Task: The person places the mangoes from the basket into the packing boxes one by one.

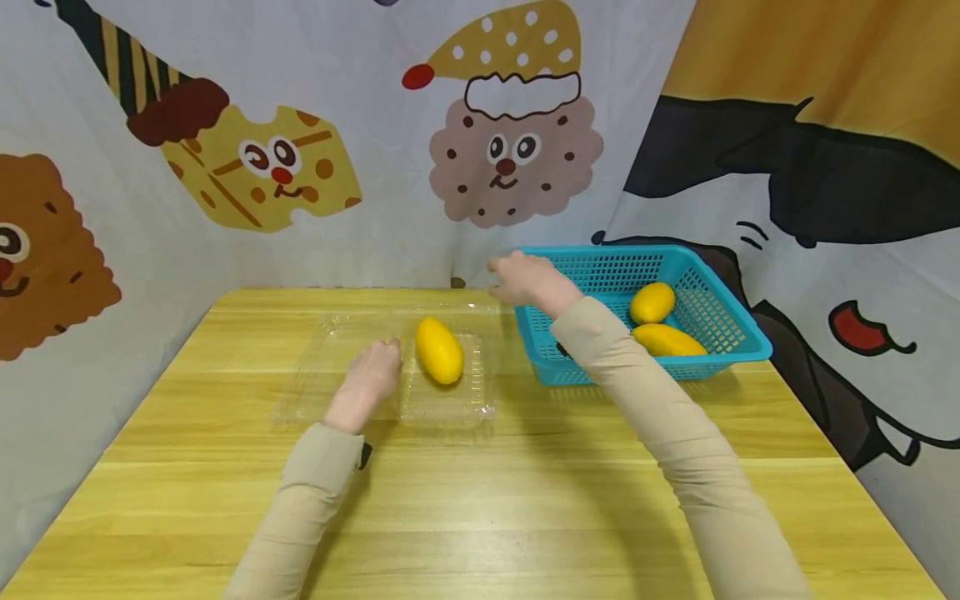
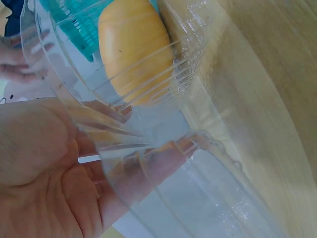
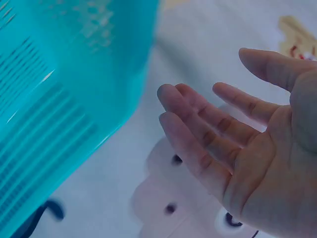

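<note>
Left hand (image 1: 371,372) at container (image 1: 480,404) edge, finger grip unclear; right hand (image 1: 534,279) apart from basket (image 1: 738,354) rim, fingers (image 3: 190,146) spread.

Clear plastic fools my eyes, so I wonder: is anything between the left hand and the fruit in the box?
Yes: the clear side wall of the box stands between the left hand and the fruit. The left wrist view shows the fruit through ribbed plastic. Nothing visible covers it from above.
</note>
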A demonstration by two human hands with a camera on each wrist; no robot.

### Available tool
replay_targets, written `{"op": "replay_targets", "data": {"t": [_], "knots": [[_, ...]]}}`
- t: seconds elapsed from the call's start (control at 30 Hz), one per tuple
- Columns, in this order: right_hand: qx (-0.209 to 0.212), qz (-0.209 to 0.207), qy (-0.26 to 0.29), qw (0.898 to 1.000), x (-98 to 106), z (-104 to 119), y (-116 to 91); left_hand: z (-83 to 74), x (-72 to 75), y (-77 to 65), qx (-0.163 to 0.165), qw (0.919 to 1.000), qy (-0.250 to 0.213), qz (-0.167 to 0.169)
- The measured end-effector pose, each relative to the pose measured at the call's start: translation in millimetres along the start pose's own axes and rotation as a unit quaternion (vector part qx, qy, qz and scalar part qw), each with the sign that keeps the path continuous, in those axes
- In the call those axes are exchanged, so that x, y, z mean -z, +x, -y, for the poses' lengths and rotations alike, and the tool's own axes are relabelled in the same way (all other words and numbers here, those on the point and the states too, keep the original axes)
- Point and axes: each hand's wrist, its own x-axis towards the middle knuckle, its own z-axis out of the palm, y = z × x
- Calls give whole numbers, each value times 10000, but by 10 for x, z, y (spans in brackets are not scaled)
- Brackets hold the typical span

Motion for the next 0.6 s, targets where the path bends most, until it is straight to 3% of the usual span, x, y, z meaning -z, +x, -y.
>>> {"op": "replay_targets", "data": {"t": [0.23,0.6], "knots": [[-380,96,167,9991,22,-645,-87,3,2,-8,-7,10000,-24,17],[-882,679,222,9935,-232,-1533,-234,-1,8,-14,5,10000,-33,-38]]}}
